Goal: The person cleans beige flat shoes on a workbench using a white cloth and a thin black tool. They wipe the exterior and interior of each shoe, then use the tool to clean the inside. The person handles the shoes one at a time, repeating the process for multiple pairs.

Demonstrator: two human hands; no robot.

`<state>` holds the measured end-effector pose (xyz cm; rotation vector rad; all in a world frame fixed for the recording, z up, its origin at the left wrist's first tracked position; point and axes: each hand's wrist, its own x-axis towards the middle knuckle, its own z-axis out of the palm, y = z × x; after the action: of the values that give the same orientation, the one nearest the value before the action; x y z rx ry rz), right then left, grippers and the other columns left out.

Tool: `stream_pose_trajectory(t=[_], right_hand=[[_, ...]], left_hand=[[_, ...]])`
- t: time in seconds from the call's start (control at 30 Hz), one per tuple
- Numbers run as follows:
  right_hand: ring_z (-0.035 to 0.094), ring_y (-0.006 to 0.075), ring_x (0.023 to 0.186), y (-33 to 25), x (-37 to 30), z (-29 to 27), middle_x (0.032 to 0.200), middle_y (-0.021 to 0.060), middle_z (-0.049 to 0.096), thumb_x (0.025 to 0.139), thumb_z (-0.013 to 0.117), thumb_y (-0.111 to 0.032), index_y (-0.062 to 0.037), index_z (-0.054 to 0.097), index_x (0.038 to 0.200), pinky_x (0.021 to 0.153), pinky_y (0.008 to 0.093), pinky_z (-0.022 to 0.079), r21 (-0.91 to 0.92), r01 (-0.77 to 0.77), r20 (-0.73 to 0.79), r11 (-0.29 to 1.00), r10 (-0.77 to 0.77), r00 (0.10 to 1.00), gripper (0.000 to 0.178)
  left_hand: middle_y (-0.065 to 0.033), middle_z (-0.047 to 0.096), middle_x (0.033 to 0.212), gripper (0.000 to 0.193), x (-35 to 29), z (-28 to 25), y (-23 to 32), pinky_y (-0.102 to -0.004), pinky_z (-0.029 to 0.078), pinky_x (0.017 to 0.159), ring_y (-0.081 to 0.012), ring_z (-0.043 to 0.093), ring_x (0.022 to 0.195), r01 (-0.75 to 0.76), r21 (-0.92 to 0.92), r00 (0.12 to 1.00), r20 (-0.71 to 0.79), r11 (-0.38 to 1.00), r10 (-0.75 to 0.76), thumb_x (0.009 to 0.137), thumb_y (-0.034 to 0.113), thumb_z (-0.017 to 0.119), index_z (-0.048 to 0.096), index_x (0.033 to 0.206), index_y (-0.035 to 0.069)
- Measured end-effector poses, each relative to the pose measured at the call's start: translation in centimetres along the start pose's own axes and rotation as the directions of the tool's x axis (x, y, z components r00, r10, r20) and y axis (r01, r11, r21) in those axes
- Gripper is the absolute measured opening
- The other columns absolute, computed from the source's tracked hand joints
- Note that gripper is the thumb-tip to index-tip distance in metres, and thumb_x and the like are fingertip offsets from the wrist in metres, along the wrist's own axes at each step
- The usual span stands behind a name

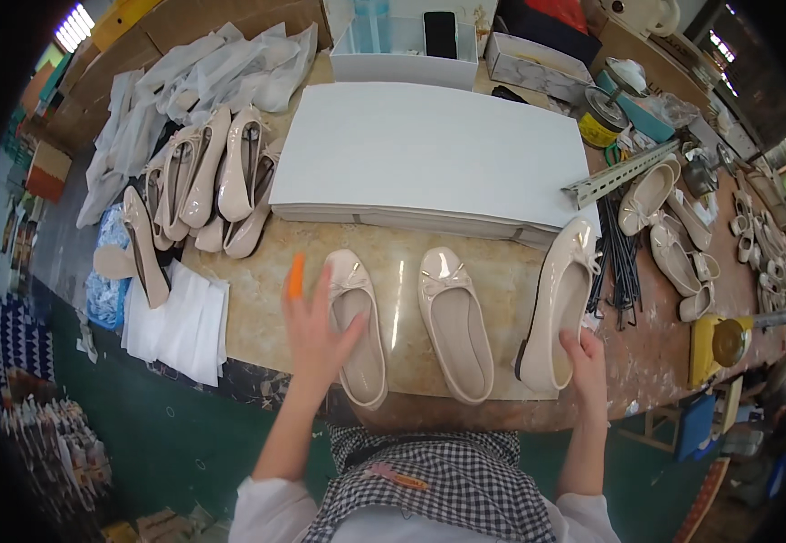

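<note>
- White and shallow, an open box (402, 71) at the back of the table (262, 312) holds a translucent blue container (372, 27) and a black block-shaped thing (440, 34).
- Right of it sits a grey-marbled carton (538, 71); its contents are hard to make out.
- A round tin (599, 119) with a yellow band stands farther right, beside a perforated metal angle bar (624, 174).
- Three glossy beige ballet flats with bows lie near the table's front edge, toes pointing away from the person: the left flat (364, 362), the middle flat (461, 344) and the right flat (558, 312).
- The left hand (312, 330) is spread wide at the left flat, an orange cover (296, 276) on one finger; its thumb reaches over the shoe's opening, and whether it presses there I cannot tell.
- The right hand (586, 364) pinches the right flat near its heel, tilting that shoe onto its side.
- The middle flat lies untouched between them, sole down.
</note>
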<state>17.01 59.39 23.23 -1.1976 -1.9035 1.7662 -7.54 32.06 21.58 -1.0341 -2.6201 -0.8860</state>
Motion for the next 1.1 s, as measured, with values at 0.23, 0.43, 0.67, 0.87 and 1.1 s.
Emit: stream_pose_trajectory(t=[0.23, 0.43, 0.67, 0.87, 1.1], right_hand=[[0.059, 0.0353, 0.062, 4.3, -1.0, 6.1, 0.069, 0.0209, 0.059, 0.088, 0.058, -0.021, -0.0042, 0.062, 0.104, 0.059, 0.0422, 0.047, -0.457, 0.215, 0.196, 0.863, -0.138, 0.971, 0.023], [0.062, 0.0339, 0.069, 1.8, -0.5, 4.9, 0.075, 0.0169, 0.062, 0.089, 0.057, -0.022, -0.0081, 0.046, 0.135, 0.064, 0.0404, 0.049, -0.599, 0.225, 0.056, 0.769, -0.241, 0.969, 0.05], [0.059, 0.0196, 0.104, 0.8, -1.1, 5.3, 0.118, 0.009, 0.06, 0.091, 0.059, -0.025, -0.0055, 0.045, 0.137, 0.088, 0.0327, 0.049, 0.767, -0.323, 0.348, 0.555, 0.064, 0.935, 0.052], [0.054, 0.0235, 0.118, -2.3, -2.3, 5.7, 0.135, 0.011, 0.05, 0.082, 0.064, -0.004, -0.0005, 0.045, 0.136, 0.099, 0.0321, 0.044, 0.259, -0.179, 0.592, 0.949, -0.01, 0.806, 0.057], [0.046, 0.031, 0.128, -2.1, -1.4, 6.3, 0.137, 0.0175, 0.047, 0.069, 0.069, 0.0, 0.0011, 0.049, 0.13, 0.103, 0.0363, 0.041, -0.153, 0.365, 0.23, 0.918, -0.326, 0.917, 0.064]], left_hand=[[-0.0255, 0.027, 0.15, 0.068, 21.4, 9.8, 2.5, -0.0683, 0.011, 0.108, -0.0422, 0.004, 0.144, -0.14, 0.312, 0.979, 0.185, 0.94, 0.085, 0.087, 0.054, 0.055, 0.034, 0.146, 0.029], [-0.0173, 0.056, 0.115, 0.047, 21.1, 10.7, 3.7, -0.0502, 0.041, 0.091, -0.0341, 0.052, 0.111, -0.175, 0.146, 0.984, 0.066, 0.974, 0.167, 0.085, 0.036, 0.063, 0.057, 0.128, 0.018], [-0.0149, 0.066, 0.089, 0.011, 3.3, 1.0, 13.6, -0.0428, 0.047, 0.089, -0.0304, 0.063, 0.092, -0.435, -0.567, 0.789, 0.134, 0.699, 0.6, 0.076, 0.018, 0.065, 0.067, 0.081, 0.009], [-0.0133, 0.063, 0.088, 0.017, -0.5, 1.9, 11.3, -0.0313, 0.052, 0.063, -0.0283, 0.065, 0.075, -0.251, -0.608, 0.924, 0.081, 0.753, 0.373, 0.079, 0.009, 0.065, 0.065, 0.096, 0.008], [-0.0143, 0.062, 0.091, 0.03, 1.1, 6.4, 12.6, -0.0334, 0.051, 0.072, -0.0274, 0.064, 0.077, 0.677, -0.663, 0.605, 0.749, -0.32, -0.27, 0.096, 0.018, 0.047, 0.052, 0.122, 0.004]])
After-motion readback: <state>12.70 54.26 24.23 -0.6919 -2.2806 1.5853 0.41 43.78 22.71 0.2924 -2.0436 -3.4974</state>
